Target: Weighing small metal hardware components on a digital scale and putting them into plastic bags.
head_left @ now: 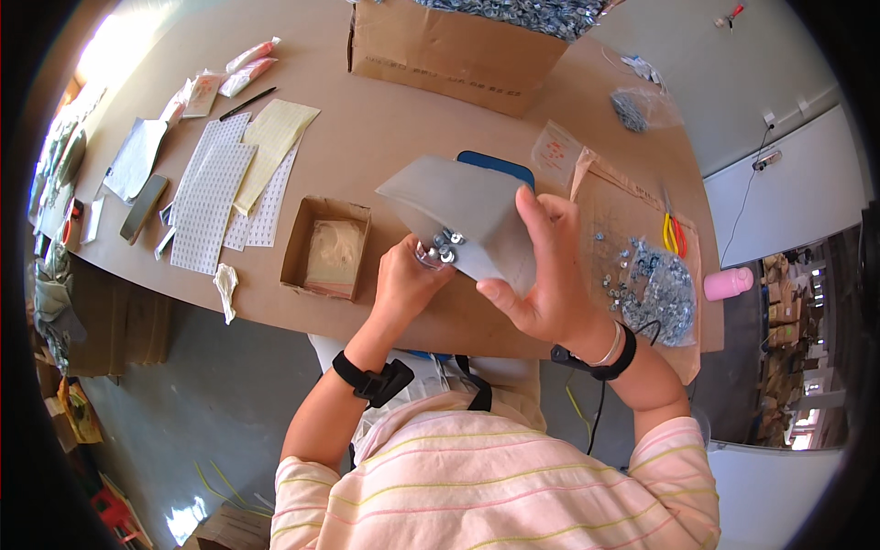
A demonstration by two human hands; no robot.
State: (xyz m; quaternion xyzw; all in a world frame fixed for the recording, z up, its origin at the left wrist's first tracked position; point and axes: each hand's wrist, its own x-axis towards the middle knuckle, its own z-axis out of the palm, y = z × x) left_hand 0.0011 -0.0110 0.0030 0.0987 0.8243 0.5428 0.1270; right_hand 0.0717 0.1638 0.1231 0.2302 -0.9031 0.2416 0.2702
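Bag: a grey-white plastic bag [463, 215] is held up above the near edge of the worktop [385, 128], mouth toward the person, a few metal nuts [445, 246] at its opening.
Right hand: the right hand [541, 275] has its grip closed on the bag, thumb on its face and fingers beneath.
Left hand: the left hand [403, 275] has its grip pinched narrow at the bag's mouth, touching the nuts.
Doing it well: judging by the tilt, keeping the mouth raised and held open by the thumb should stop nuts rolling out.
Loose stock: a heap of nuts [665, 289] lies on brown paper at the right edge, beside yellow-handled scissors [674, 234].
Small box: an open cardboard tray [328, 247] sits near the front edge, left of the hands.
Labels: white sticker sheets [215, 197] and a pale yellow sheet [270, 147] lie toward the left.
Packages: a large cardboard carton [449, 50] stands at the far edge; a clear bag of small parts [637, 108] lies near the far right corner.
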